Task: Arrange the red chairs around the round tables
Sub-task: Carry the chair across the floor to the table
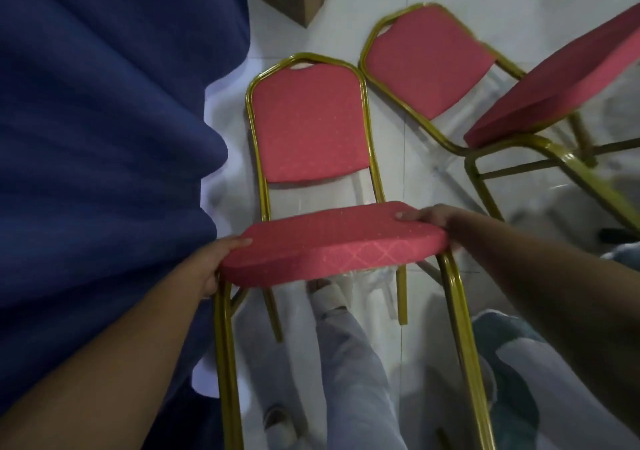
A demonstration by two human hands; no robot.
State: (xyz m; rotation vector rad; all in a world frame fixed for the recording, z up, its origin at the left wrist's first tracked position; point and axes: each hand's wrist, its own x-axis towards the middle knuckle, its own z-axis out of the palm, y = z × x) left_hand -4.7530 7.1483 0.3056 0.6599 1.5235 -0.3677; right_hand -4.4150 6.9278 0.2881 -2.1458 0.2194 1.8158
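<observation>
Both hands grip the red banquet chair [332, 238] by its seat: left hand [216, 262] and right hand [427, 219] thumbs on top, remaining fingers curled beneath.

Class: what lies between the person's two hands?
In the head view, the near chair's red seat spans the gap; the left hand and right hand grip its opposite edges.

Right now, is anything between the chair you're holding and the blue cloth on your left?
Nothing visible. The red chair, gripped at the seat by the left hand and right hand, sits right beside the blue cloth. A second red chair stands close beside its backrest on the right.
</observation>
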